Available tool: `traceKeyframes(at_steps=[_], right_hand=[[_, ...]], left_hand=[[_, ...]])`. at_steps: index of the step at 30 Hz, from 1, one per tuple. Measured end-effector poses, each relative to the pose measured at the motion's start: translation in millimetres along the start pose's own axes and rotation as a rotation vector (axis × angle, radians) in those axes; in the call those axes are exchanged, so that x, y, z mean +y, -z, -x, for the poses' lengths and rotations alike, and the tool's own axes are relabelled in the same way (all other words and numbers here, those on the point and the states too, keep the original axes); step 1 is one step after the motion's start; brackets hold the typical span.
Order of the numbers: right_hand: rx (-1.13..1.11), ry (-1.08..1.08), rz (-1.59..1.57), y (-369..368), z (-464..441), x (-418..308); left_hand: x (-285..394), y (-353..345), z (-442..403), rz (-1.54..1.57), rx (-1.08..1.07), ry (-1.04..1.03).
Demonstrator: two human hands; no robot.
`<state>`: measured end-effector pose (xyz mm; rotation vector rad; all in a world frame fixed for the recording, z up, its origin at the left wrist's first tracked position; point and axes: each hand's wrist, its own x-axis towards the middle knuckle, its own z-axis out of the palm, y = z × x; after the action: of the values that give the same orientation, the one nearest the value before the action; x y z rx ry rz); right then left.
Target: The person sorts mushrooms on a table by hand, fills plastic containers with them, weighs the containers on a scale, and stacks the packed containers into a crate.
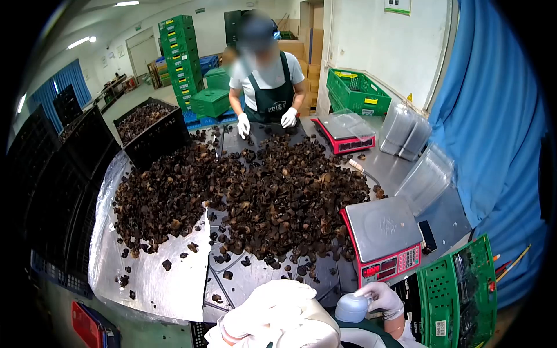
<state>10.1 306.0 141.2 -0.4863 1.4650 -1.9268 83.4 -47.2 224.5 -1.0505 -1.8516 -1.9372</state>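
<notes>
My right hand (381, 298), in a white glove, is closed with its fingertips against a pale blue rounded object (351, 307), perhaps a lid, at the bottom of the view. To the left, my left hand (277, 296), also gloved in white, reaches in with its fingers stretched out over bulky white material (307, 326). What lies under those fingers is hidden. Beyond both hands, dark brown, crinkled pieces like dried wood ear mushrooms (278, 203) spread across the metal table (168, 290). Right of the pile stands a red scale (386, 229) with a bare metal pan.
Across the table stands a co-worker (272, 87) with gloved hands by the pile. A second scale (345, 130), clear plastic boxes (426, 177) and a dark phone (427, 235) sit at right. Green crates (458, 296) are near my right; a filled black crate (154, 130) is left.
</notes>
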Motion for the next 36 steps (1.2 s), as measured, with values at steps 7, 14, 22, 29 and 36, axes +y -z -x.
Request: traceKeyframes(at_steps=[7,14,22,29,36], right_hand=[[-0.102,-0.147,-0.190,-4.7,-7.8,13.2],[-0.161,-0.050,-0.039,4.6,-19.3,29.4],[-0.242,0.011,-0.165,-22.9,-25.3,9.9],[-0.004,0.174,-0.432,-10.4,-15.4,16.7],[-0.090,0.403,-0.740,-7.5,-23.0,24.7]], left_hand=[[0.9,8.0,-8.5,-0.153,-0.092,-0.120],[-24.9,7.6,1.2,-0.197,-0.091,-0.296],[12.6,-2.1,-16.5,-0.061,0.000,-0.106],[-9.0,1.3,-13.2,-0.135,-0.038,-0.299],[-14.8,6.5,-10.2,-0.087,-0.116,-0.218]])
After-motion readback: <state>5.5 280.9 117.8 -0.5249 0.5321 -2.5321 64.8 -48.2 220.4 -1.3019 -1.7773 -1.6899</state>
